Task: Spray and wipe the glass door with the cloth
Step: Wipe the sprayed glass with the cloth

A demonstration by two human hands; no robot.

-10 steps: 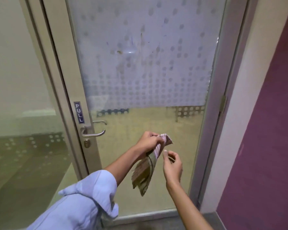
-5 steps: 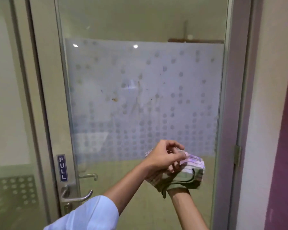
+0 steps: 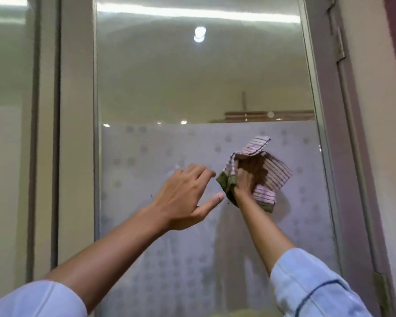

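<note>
At centre right of the frame, the right hand point(image 3: 247, 179) presses the bunched striped cloth point(image 3: 272, 177) flat against the frosted, dotted band of the glass door point(image 3: 169, 88). The left hand point(image 3: 183, 197) hovers beside it, fingers spread and empty. Wiping looks barely begun; small marks remain left of the cloth. No spray bottle or readable writing shows.

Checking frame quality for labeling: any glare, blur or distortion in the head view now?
Head view: ceiling-light glare on the glass door, a bright strip along the top plus a round spot; right hand and cloth slightly motion-blurred; left hand sharper; door frame bowed by the wide-angle lens.
</note>
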